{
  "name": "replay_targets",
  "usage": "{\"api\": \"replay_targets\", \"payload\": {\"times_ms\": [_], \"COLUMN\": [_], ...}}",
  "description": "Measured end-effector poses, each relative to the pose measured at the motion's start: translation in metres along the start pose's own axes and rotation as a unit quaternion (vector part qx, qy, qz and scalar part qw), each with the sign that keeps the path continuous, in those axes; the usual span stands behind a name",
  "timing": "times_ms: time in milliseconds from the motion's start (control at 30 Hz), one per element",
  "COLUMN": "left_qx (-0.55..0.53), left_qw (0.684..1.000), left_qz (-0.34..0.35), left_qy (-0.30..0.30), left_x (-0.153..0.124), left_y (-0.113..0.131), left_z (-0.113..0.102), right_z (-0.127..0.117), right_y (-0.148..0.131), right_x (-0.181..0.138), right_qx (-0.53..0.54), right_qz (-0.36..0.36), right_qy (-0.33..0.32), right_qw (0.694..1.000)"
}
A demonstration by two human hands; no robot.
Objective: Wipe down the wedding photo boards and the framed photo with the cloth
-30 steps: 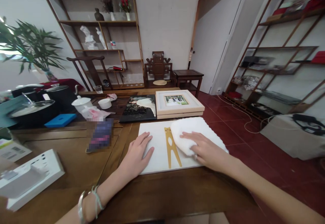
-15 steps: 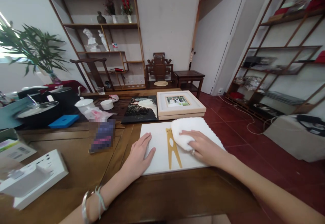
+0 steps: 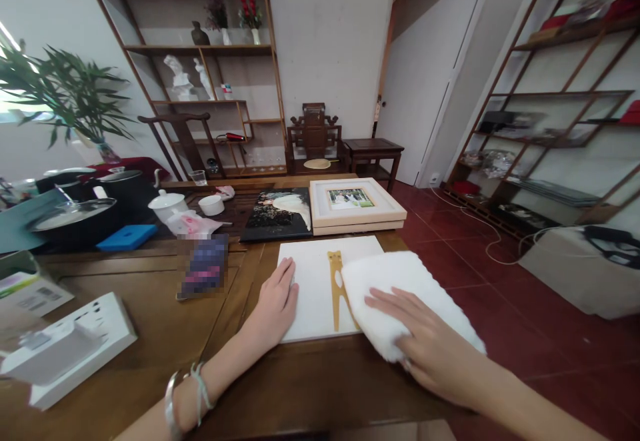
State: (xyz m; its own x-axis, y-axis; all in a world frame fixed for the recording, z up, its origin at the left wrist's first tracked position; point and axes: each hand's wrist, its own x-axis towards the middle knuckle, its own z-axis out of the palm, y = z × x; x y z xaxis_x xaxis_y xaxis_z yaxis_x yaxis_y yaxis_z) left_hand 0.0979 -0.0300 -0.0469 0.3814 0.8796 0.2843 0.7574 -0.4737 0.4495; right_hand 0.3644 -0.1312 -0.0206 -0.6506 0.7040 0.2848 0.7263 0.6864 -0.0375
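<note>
A white board [image 3: 313, 287] with a gold clip-shaped stand [image 3: 336, 287] on it lies flat near the front edge of the wooden table [image 3: 210, 354]. My left hand [image 3: 273, 304] rests flat on the board's left edge, fingers stretched out. My right hand [image 3: 425, 341] presses flat on a white cloth [image 3: 395, 291] that covers the board's right part and front right corner.
Behind the board lie a dark picture [image 3: 277, 214] and a white framed photo [image 3: 353, 204]. A blurred card [image 3: 205, 266], a white box [image 3: 65, 347], a blue pad [image 3: 125, 236], pots and a teapot [image 3: 165, 204] stand to the left. Red tile floor lies right.
My right hand has slid the white cloth from the board's far right part toward me, down to its front right corner. My left hand has stayed on the board's left edge.
</note>
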Motion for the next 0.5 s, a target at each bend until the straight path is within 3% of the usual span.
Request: {"api": "replay_targets", "payload": {"times_ms": [167, 500], "left_qx": [-0.008, 0.004], "left_qw": [1.0, 1.0], "left_qz": [0.008, 0.018], "left_qy": [0.022, 0.012], "left_x": [0.0, -0.001], "left_y": [-0.004, -0.005], "left_z": [0.005, 0.004], "right_z": [-0.006, 0.006], "right_y": [-0.008, 0.051], "right_x": [-0.012, 0.073], "right_qx": [0.028, 0.021], "right_qz": [0.002, 0.081], "right_qy": [0.004, 0.053], "right_qw": [1.0, 0.995]}}
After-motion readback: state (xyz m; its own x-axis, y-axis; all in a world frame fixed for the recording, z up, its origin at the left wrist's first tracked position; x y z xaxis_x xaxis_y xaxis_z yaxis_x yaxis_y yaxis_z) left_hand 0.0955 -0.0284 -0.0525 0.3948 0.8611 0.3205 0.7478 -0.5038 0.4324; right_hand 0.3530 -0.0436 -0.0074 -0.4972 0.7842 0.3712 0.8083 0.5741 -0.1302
